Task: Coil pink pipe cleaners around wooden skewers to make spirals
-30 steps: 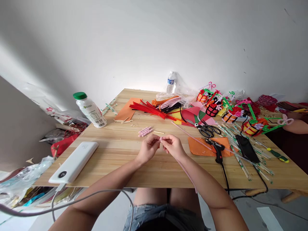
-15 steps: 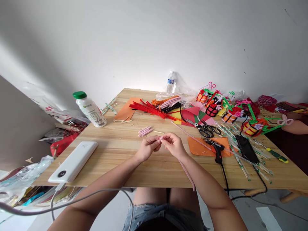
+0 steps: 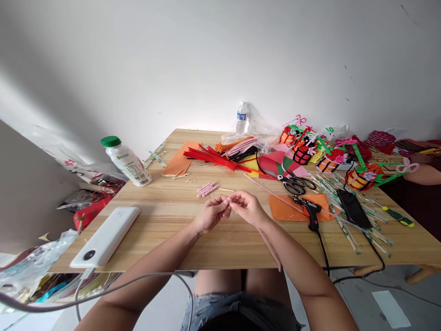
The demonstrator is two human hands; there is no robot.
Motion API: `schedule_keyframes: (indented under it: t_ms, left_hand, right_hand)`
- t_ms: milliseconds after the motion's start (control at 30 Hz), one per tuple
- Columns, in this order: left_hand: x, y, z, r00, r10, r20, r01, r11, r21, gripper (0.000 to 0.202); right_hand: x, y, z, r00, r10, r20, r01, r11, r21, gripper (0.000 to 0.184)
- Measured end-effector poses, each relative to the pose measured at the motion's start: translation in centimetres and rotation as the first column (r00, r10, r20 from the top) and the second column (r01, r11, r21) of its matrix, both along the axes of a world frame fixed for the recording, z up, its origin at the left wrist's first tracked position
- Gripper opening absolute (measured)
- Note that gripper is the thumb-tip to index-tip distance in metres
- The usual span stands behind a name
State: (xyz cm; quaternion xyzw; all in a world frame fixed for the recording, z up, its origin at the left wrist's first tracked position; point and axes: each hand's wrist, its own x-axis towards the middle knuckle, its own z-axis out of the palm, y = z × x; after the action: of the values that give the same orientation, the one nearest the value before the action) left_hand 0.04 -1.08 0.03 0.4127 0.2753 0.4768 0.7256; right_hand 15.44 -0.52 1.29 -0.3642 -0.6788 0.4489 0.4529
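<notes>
**Both hands pinching the end of a pink pipe cleaner over the counter**

Head view. The left hand (image 3: pixel 211 214) and the right hand (image 3: pixel 248 208) meet above the middle of the wooden counter (image 3: pixel 165 216). The fingers (image 3: pixel 239 201) of each hand are pressed together on the near end of a pink pipe cleaner (image 3: pixel 269 250), thumb against forefinger. The small pinched part is too fine to make out. The free length of the stem runs from under the right hand along the forearm and past the counter's front edge.

Just behind the hands lie two pink coiled pieces (image 3: pixel 206 188) beside a thin wooden stick (image 3: pixel 226 189). To the left stand a white bottle (image 3: pixel 127 162) with a green cap (its green-and-white label is too small to read) and a white power bank (image 3: pixel 105 236), whose faint mark is not legible. At the back, against the wall, stands a clear water bottle (image 3: pixel 242 118) with a blue label, also unreadable.

To the right lie:
- red pipe cleaners (image 3: pixel 215 158) in a bundle
- black-handled scissors (image 3: pixel 295 184)
- a black glue gun (image 3: pixel 312 214), resting partly on an orange foam sheet (image 3: pixel 287 210)
- a dark phone (image 3: pixel 353 209), face up
- a green-handled screwdriver (image 3: pixel 398 217)

Small pipe-cleaner baskets (image 3: pixel 303 154) crowd the far right. Another person's arm (image 3: pixel 423 174) rests at that edge.
</notes>
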Motion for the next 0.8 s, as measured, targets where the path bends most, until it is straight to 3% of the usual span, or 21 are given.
schedule_keyframes:
  t_ms: [167, 300, 467, 567, 800]
  left_hand:
    - [-0.15, 0.14, 0.05, 0.991, 0.1, -0.092, -0.091, 0.991, 0.1, 0.035]
    - [-0.02, 0.06, 0.18, 0.991, 0.089, -0.103, -0.083, 0.995, 0.061, 0.036]
    - [0.15, -0.1, 0.37, 0.994, 0.11, -0.019, -0.111, 0.994, -0.025, 0.042]
    - [0.24, -0.28, 0.55, 0.988, 0.151, 0.026, -0.151, 0.989, -0.003, 0.041]
    - [0.23, -0.28, 0.16, 0.993, 0.121, -0.007, -0.121, 0.992, 0.022, 0.038]
  right_hand:
    - [0.12, 0.07, -0.25, 0.989, -0.106, 0.105, 0.081, 0.971, 0.224, 0.013]
    - [0.17, 0.12, -0.12, 0.975, -0.18, 0.133, 0.118, 0.919, 0.376, 0.014]
    - [-0.03, 0.06, -0.14, 0.978, -0.18, 0.103, 0.137, 0.934, 0.329, 0.012]
    - [-0.17, 0.04, -0.37, 0.981, -0.171, 0.094, 0.138, 0.95, 0.281, 0.011]
    - [-0.39, -0.19, -0.56, 0.982, -0.147, 0.119, 0.112, 0.96, 0.258, 0.011]
